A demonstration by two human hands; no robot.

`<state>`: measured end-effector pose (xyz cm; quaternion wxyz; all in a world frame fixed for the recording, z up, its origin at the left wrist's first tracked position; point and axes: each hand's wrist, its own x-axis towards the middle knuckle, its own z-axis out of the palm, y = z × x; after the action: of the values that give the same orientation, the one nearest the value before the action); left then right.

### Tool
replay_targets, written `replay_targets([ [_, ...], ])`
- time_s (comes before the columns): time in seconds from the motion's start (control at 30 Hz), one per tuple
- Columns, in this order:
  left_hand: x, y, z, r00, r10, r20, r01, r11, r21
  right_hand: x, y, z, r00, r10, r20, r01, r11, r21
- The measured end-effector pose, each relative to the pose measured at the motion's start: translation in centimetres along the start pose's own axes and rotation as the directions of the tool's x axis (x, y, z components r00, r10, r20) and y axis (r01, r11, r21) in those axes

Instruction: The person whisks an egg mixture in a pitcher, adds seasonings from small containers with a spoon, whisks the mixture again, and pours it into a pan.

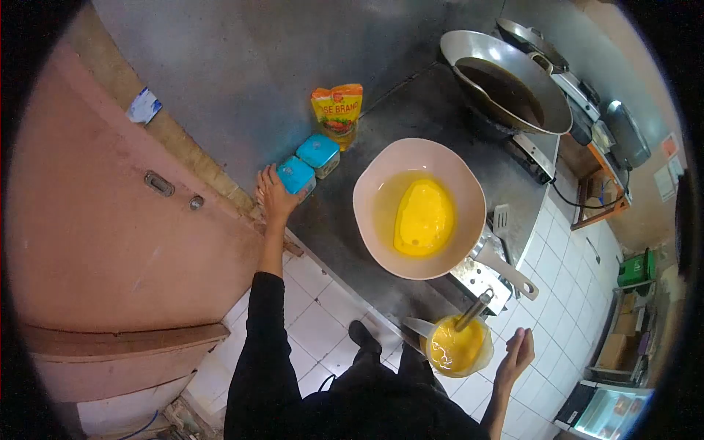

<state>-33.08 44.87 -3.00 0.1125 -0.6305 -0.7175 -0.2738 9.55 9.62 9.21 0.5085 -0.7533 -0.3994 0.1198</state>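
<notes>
My left hand [276, 196] grips a blue-lidded container [295, 174] at the counter's left edge, thumb on the near side and fingers on the far side. A second blue-lidded container [318, 151] stands against it. My right hand [518, 353] hangs to the right of a clear jug [482, 359] of beaten egg, apart from it, with fingers loosely bent and nothing visible in them. A metal-handled utensil [475, 311] leans in the jug. In the pale pink frying pan [375, 226], yellow egg [425, 216] lies in oil.
An orange cooking-oil pouch [339, 114] stands behind the containers. A slotted spatula [501, 221] lies right of the pan, whose handle [517, 277] points to the near right. Farther back, a large wok [543, 114] holds dark liquid. Left is a pink door [139, 242].
</notes>
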Motion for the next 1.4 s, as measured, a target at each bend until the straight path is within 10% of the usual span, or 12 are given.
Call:
replay_targets([
  [0.2,-1.5,1.2,0.3,0.996,-0.085,-0.027,0.081,0.989,-0.122,-0.9,-2.6,2.2,0.973,-0.086,-0.214,0.093,0.995,0.023],
  [0.47,-8.5,-3.4,-0.6,0.998,0.044,-0.034,-0.052,0.958,-0.281,-2.0,-1.8,3.2,1.0,0.0,-0.022,-0.003,0.993,-0.117],
  [0.63,-9.6,-4.2,-4.3,0.996,-0.051,0.07,0.074,0.92,-0.385,-2.2,-3.0,5.4,0.968,-0.232,0.097,0.237,0.971,-0.042],
  [0.73,-8.5,-2.5,-5.8,0.999,0.011,-0.031,-0.019,0.961,-0.275,-3.1,-5.4,9.5,0.717,-0.588,0.373,0.592,0.797,0.119],
  [0.8,-8.1,-2.0,-5.6,0.999,0.042,-0.001,-0.041,0.978,-0.203,-5.0,-9.0,13.2,0.718,-0.447,0.534,0.303,0.891,0.339],
  [0.93,-6.5,-2.1,-4.4,0.997,0.07,0.022,-0.065,0.98,-0.187,-6.5,-11.6,21.5,0.565,-0.527,0.635,0.298,0.848,0.439],
  [1.07,-4.1,-4.5,-2.6,0.995,0.039,0.089,-0.023,0.984,-0.178,-5.0,-13.1,32.8,0.56,-0.409,0.72,0.169,0.908,0.384],
  [1.23,-3.6,-8.5,-2.5,0.982,0.077,0.17,-0.026,0.959,-0.281,-0.2,-14.5,49.6,0.755,-0.436,0.489,0.493,0.87,0.014],
  [1.4,-2.8,-13.0,-4.6,0.937,0.193,0.29,-0.085,0.934,-0.348,1.4,-15.0,55.0,0.72,-0.324,0.614,0.567,0.784,-0.252],
])
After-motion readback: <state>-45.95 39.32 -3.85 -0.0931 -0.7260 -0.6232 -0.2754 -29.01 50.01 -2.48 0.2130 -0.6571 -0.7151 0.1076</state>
